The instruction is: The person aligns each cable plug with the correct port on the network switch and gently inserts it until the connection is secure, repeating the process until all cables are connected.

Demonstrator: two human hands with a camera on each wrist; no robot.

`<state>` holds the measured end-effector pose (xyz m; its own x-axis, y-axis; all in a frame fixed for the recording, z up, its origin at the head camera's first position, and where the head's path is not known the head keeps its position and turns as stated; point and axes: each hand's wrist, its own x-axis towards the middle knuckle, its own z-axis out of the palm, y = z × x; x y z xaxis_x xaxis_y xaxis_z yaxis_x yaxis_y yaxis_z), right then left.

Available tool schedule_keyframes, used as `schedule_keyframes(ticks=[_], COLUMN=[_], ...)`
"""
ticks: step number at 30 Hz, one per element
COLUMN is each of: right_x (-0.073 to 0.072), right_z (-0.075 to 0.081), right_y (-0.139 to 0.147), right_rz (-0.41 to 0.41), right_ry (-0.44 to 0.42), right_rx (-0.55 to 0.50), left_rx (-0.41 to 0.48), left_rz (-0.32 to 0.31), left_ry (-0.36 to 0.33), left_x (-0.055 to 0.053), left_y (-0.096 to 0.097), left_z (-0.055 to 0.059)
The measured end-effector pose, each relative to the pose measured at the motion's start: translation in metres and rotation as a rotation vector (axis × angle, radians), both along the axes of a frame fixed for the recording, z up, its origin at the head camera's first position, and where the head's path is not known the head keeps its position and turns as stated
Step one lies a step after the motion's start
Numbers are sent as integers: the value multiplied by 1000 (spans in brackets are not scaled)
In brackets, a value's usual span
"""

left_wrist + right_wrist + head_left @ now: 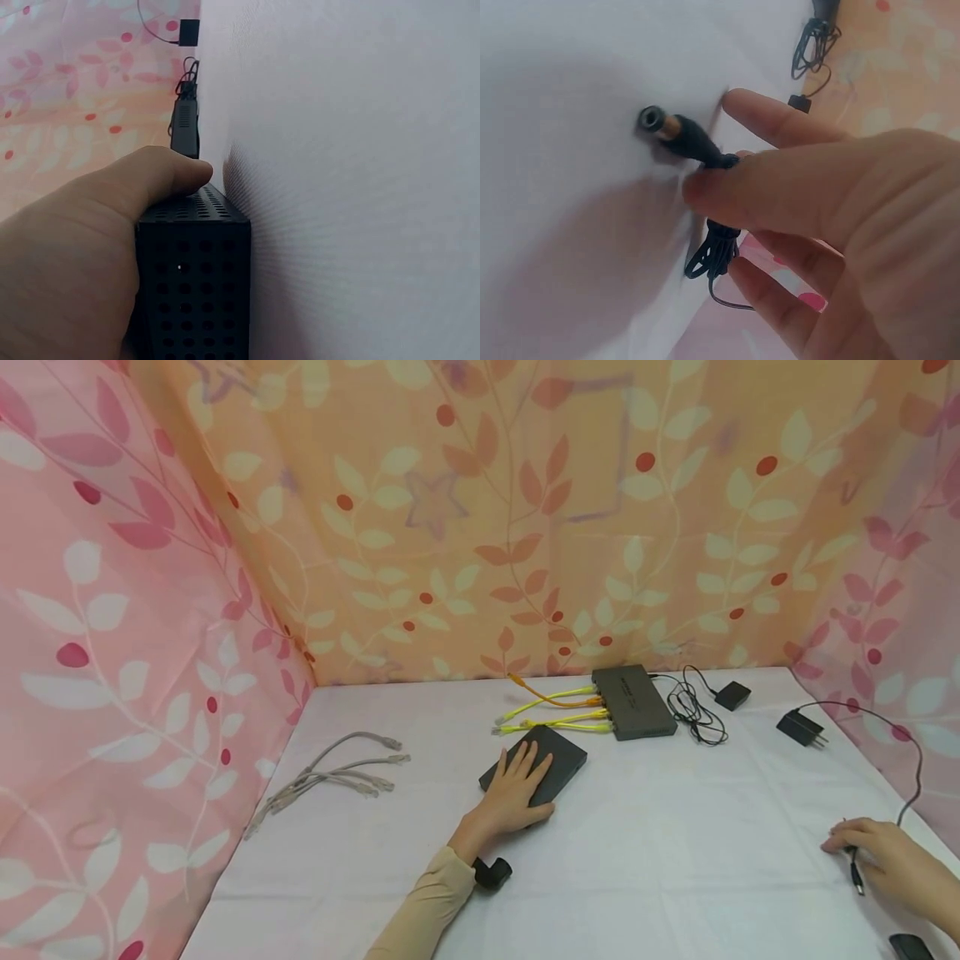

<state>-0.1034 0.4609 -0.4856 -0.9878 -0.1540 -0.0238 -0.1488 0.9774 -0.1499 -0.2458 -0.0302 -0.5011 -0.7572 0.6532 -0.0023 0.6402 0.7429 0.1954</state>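
My left hand [512, 791] lies on top of a flat black box [564, 762], its fingers spread and straight. In the left wrist view the thumb [169, 176] rests along the box's edge, and the box's perforated side [196, 289] faces the camera. At the right, my right hand [892, 864] pinches the cord of a power adapter just behind its round barrel plug [681, 135], which sticks out past the thumb. The cord [919, 760] runs back to a black power adapter [799, 727] with metal prongs.
At the back stands a dark network switch [633, 703] with yellow and orange cables [558, 723] plugged into its left side. Its coiled cord [697, 714] leads to another adapter [732, 695]. Several grey network cables [318, 778] lie at the left. Patterned curtains [480, 527] enclose the table.
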Motion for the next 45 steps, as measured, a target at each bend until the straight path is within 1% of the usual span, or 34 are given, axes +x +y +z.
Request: schedule_keyframes(ticks=[6,12,16,19,21,23,24,28,29,32,36,38,45], right_x=[2,2,1,-1,-6,-12,-15,-28,-31,-39,-51,-58,-79], right_z=[-2,-1,1,1,2,5,7,15,16,19,20,21,19], right_y=[1,-1,-4,-11,-19,-28,-33,-50,-54,-67,-86,-95,-126], right_rz=[-39,-32,-16,26,47,62,61,55,57,77,109,124,182], right_ry=[-16,-13,29,126,168,185,183,102,93,90,107,90,102], right_rx=[8,1,-4,-22,-25,-33,-33,-69,-79,-90,-89,-102,-133], left_rx=[7,1,2,-4,-11,-15,-15,-11,-10,-10,-13,-11,-13], left_rz=[0,-2,-4,-2,1,3,4,5,5,6,4,7,13], left_ry=[11,15,17,19,21,20,19,8,6,4,1,-1,0], left_x=[-1,-1,-1,-1,-2,-2,-3,-2,-1,-1,0,0,-1], left_y=[-1,-1,0,0,0,0,0,0,0,1,2,2,1], left_z=[-2,-2,-1,-1,-2,-2,-2,-2,-2,-2,-2,-1,-1])
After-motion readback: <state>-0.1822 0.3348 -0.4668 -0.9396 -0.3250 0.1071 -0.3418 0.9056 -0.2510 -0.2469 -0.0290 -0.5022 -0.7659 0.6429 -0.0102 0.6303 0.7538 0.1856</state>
